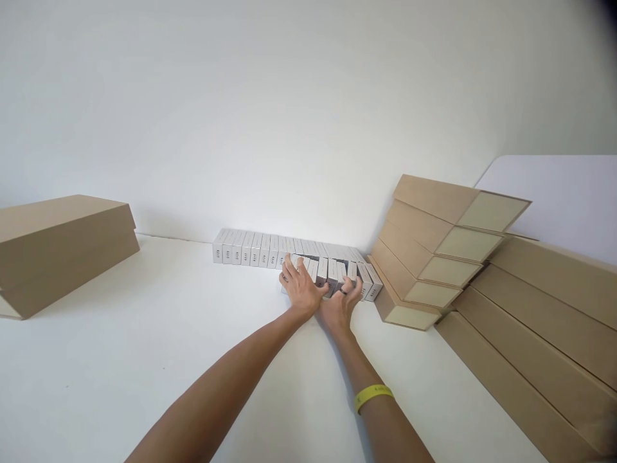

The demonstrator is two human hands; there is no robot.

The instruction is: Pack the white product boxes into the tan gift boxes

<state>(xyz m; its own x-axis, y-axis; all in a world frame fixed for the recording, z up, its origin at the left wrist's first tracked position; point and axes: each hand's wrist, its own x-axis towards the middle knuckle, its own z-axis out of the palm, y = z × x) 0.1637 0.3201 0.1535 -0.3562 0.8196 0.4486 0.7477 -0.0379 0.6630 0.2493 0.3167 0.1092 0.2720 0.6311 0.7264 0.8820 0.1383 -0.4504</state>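
Landmark: the back row of small white boxes [245, 249], standing edge to edge along the foot of the white wall [289, 116]. Markings show on the near faces toward its left end.

In front of the row's right half sits a front group of white boxes [332, 270], less evenly set; several at its right end lean. A dark, narrow gap shows between part of this group and the row.

Left hand [303, 283]: in front of the row's middle, fingers spread wide over the left end of the front group, thumb reaching right. Right hand [343, 305]: just right of it, nearer the row's right end, fingers curled narrower against the group's near faces; dark ring [344, 291] on one finger, yellow wristband [375, 395] on the arm. Both touch boxes; cannot tell whether either grips one.

Right of the row: stepped brown boxes [434, 251], their near edge just beside the front group, so sideways room is tight there. More brown cartons [554, 321] lie beyond. Left of the row, well apart: a large brown box [62, 244]. White tabletop [168, 360] spreads between that box and the row, and on the row's near side, giving wider room for movement.
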